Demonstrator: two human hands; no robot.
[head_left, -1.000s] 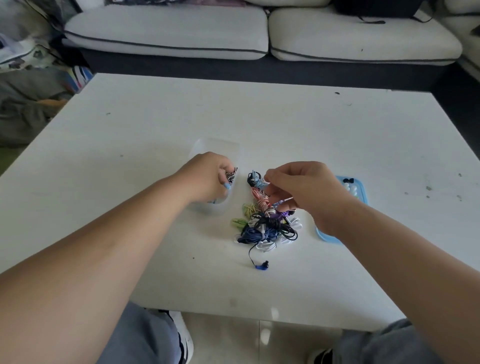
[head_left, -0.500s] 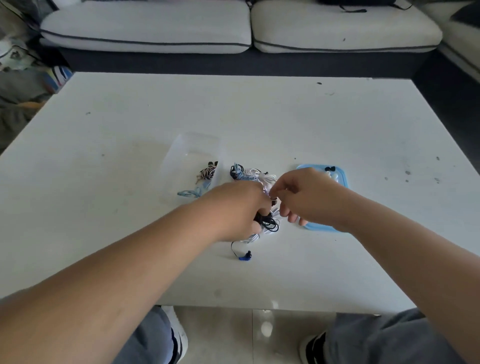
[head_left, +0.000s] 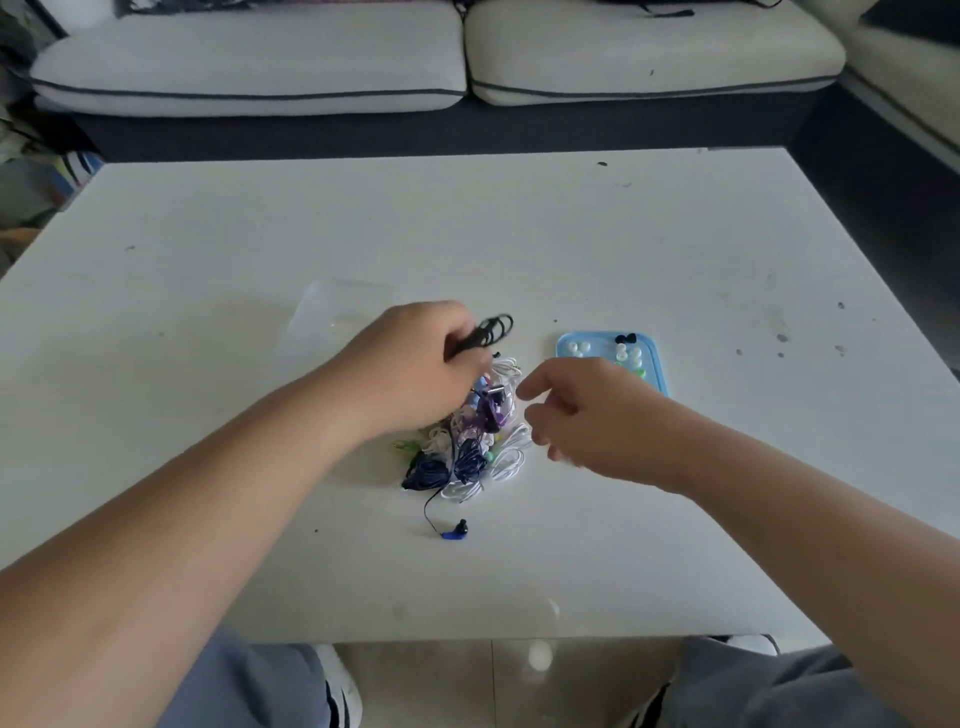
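A tangled pile of coloured earphone cables (head_left: 470, 452) lies in the middle of the white table (head_left: 675, 249). My left hand (head_left: 421, 364) grips a coiled black earphone cable (head_left: 491, 330) and holds it above the pile's far side. My right hand (head_left: 587, 415) hovers just right of the pile with loosely curled fingers and nothing in it. A loose blue earbud (head_left: 457, 530) trails from the pile towards me.
A clear plastic box (head_left: 332, 317) stands behind my left hand. A blue lid (head_left: 657, 364) holding small ear tips sits behind my right hand. A white sofa (head_left: 260, 57) runs along the table's far side. My knees show below the near edge.
My left hand has lifted a black coiled cable out of the pile and moved it up and away. My right hand let go of the cables and drew back to the right.
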